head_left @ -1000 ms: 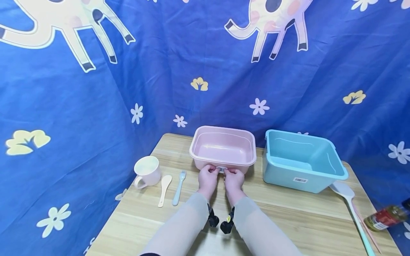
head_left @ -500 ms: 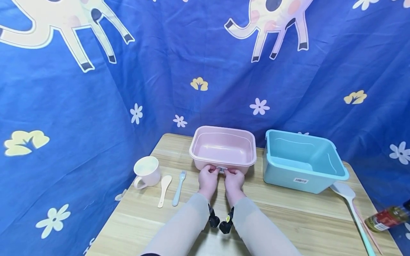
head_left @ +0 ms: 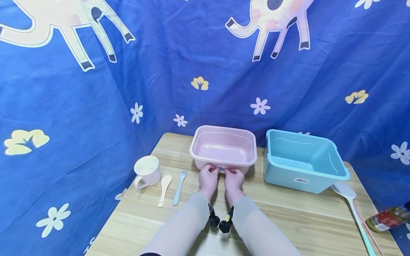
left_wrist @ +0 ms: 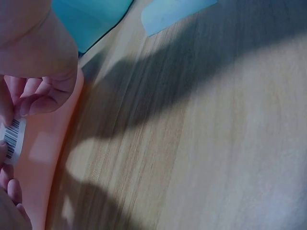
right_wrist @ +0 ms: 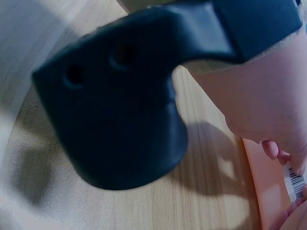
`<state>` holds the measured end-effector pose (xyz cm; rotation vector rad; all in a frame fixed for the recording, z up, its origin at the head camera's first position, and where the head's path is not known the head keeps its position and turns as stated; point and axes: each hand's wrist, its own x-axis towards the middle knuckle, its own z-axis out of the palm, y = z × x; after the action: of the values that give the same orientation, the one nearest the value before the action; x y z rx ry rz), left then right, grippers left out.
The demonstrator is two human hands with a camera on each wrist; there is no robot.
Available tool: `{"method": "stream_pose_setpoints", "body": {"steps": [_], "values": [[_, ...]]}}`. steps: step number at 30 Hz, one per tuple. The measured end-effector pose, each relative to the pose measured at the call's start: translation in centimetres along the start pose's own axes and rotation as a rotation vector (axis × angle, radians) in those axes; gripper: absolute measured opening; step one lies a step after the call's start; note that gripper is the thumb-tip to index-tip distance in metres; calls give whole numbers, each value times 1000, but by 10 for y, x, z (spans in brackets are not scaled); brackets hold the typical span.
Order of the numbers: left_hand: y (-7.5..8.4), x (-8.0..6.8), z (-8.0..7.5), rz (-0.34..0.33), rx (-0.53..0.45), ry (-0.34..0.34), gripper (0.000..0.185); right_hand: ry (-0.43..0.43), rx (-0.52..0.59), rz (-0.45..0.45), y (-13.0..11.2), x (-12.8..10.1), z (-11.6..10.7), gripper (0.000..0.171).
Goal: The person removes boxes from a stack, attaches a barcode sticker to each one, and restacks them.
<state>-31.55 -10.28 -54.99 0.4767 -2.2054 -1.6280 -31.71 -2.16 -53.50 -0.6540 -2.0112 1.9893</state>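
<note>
On the table stands a pink plastic basin with a white barcode sticker on its front wall. My left hand pinches the sticker's left end between thumb and curled fingers. At the other end, my right hand does the same, so only the middle of the sticker shows in the head view. The left wrist view shows the barcode sticker between both sets of fingertips, close against the pink wall. In the right wrist view the sticker is partly covered by fingers.
Right of the basin is a blue-green bin with its own label. A mug, a small spoon and a light-blue fork lie left. A long-handled spoon and a jar are at the far right.
</note>
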Motion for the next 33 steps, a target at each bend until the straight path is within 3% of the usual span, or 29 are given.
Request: {"method": "stream_pose_setpoints", "body": {"steps": [11,21,33], "values": [[2,-1,-2,-11,9,-16,13,2,-32,13,1,1,1,12],[6,-1,-3,-36,76,-4,16,-8,-10,16,-2,0,1,12],[8,-3,-3,-68,85,-2,17,-5,9,19,-1,1,2,11]]}}
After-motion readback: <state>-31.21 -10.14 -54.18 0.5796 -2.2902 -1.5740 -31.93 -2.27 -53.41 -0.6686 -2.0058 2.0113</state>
